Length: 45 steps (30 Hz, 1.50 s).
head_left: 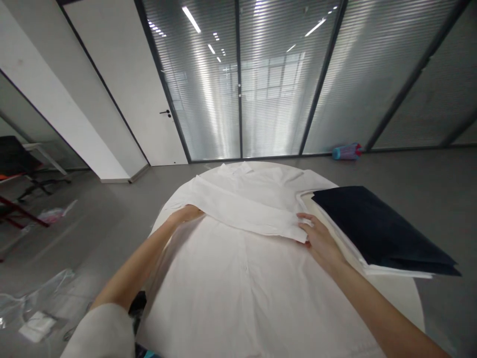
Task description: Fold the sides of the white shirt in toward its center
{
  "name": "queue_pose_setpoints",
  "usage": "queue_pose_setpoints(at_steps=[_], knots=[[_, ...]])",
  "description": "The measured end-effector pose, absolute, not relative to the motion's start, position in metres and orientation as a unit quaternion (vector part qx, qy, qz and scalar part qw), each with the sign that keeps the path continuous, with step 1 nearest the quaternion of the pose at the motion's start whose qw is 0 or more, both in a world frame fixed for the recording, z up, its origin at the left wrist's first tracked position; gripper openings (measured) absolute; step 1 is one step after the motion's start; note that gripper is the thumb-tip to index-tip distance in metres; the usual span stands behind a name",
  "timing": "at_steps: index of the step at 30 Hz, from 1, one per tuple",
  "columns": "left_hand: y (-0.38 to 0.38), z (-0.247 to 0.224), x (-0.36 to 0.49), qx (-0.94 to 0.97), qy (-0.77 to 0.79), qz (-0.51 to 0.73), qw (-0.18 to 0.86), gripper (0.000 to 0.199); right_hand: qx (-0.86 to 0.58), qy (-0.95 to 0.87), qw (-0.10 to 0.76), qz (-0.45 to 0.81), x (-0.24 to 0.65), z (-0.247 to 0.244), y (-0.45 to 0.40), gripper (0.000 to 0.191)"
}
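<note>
A white shirt (242, 278) lies spread over a round table, its collar at the far side. One sleeve (246, 211) is laid across the upper part of the shirt, from left to right. At the right end of that sleeve, the cuff is pinched between the thumb and fingers of my right hand (316, 236). My left hand (190, 213) is at the sleeve's left end, its fingers hidden under the fabric. Right of the shirt sits a stack of folded cloth, dark navy (376, 228) on top and white (398, 272) beneath.
The pale table edge (412, 303) shows at the lower right. A blue and pink object (346, 151) lies on the floor by the glass partition. On the left are a black office chair (18, 159), a red-legged seat and clear plastic wrapping (44, 293).
</note>
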<state>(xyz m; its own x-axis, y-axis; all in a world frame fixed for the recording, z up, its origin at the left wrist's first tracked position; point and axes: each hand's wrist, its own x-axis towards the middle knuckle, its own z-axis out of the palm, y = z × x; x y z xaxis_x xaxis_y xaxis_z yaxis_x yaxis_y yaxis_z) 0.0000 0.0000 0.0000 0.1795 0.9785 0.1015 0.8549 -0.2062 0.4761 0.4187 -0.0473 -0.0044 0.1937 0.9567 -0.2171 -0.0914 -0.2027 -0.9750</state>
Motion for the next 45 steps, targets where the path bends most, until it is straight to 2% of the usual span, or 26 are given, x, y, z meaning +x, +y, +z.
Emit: queue_pose_setpoints(at_steps=[2,4,8,10,13,15,18,21,24,28,34,40,43,45], knots=[[-0.012,0.005,-0.017,0.778,0.574,0.155,0.203,0.03,-0.597,-0.411,0.495,0.48,0.42,0.0,-0.051,0.039],[-0.019,0.01,-0.036,0.784,0.552,0.166,0.231,0.037,-0.597,-0.448,0.483,0.457,0.421,0.004,-0.055,0.039],[0.012,0.004,-0.058,0.719,0.637,0.253,0.115,0.059,-0.558,-0.461,0.484,0.492,0.42,0.008,-0.061,0.045],[0.044,-0.006,-0.055,0.697,0.673,0.239,0.065,0.061,-0.541,-0.459,0.49,0.506,0.42,0.008,-0.063,0.046],[0.088,-0.027,-0.043,0.698,0.686,0.2,0.048,0.063,-0.562,-0.486,0.48,0.467,0.427,0.006,-0.062,0.038],[0.104,-0.039,-0.036,0.705,0.688,0.167,0.041,0.063,-0.592,-0.55,0.427,0.405,0.434,0.007,-0.061,0.03],[0.111,-0.051,-0.037,0.709,0.694,0.122,0.033,0.064,-0.612,-0.652,0.28,0.349,0.443,0.01,-0.06,0.025],[0.114,-0.048,-0.044,0.713,0.696,0.087,0.025,0.062,-0.612,-0.681,0.16,0.37,0.445,0.012,-0.062,0.037],[0.126,-0.04,-0.046,0.716,0.694,0.07,0.01,0.053,-0.618,-0.694,0.107,0.352,0.445,0.01,-0.063,0.049],[0.143,-0.041,-0.037,0.719,0.692,0.069,-0.007,0.057,-0.625,-0.713,0.086,0.306,0.449,0.005,-0.062,0.059],[0.145,-0.052,-0.034,0.727,0.685,0.042,0.018,0.07,-0.617,-0.695,0.079,0.361,0.454,0.019,-0.068,0.039],[0.121,-0.041,-0.018,0.74,0.67,0.062,-0.018,0.063,-0.625,-0.739,0.027,0.249,0.455,0.005,-0.067,0.028],[0.098,-0.042,-0.003,0.756,0.647,0.092,-0.039,0.058,-0.624,-0.74,0.04,0.247,0.459,0.001,-0.066,0.027],[0.084,-0.044,-0.002,0.765,0.639,0.083,-0.012,0.06,-0.618,-0.74,0.054,0.261,0.46,0.003,-0.066,0.025]])
